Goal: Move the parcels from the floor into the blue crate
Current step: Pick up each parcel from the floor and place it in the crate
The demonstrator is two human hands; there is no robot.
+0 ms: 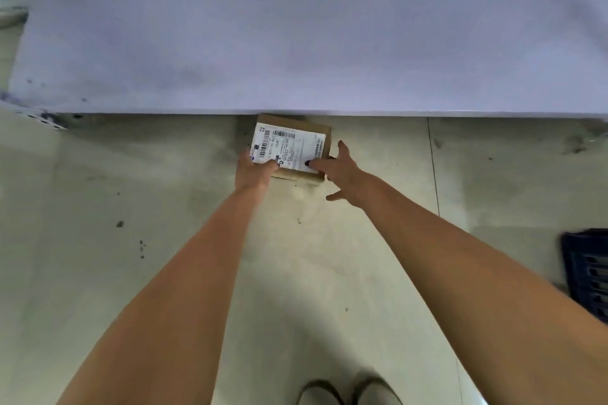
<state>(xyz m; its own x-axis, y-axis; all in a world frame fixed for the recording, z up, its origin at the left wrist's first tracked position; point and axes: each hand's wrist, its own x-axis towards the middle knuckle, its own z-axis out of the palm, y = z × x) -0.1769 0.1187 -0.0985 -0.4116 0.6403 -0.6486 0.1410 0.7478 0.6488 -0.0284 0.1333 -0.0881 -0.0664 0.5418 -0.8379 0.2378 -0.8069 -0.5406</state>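
Your left hand [255, 171] grips the near-left corner of the cardboard parcel [324, 135] while your spread right hand [342, 173] rests fingertips on its label [289, 148], at the shelf [296, 43] edge, blue crate [587, 270] far right.

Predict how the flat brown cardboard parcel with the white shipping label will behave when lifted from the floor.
The flat brown cardboard parcel will probably stay stiff, since its edges look straight and boxy. It seems light: the left hand takes it by one corner, and the right hand only touches it. Being low and flat, it should slide rather than tip.
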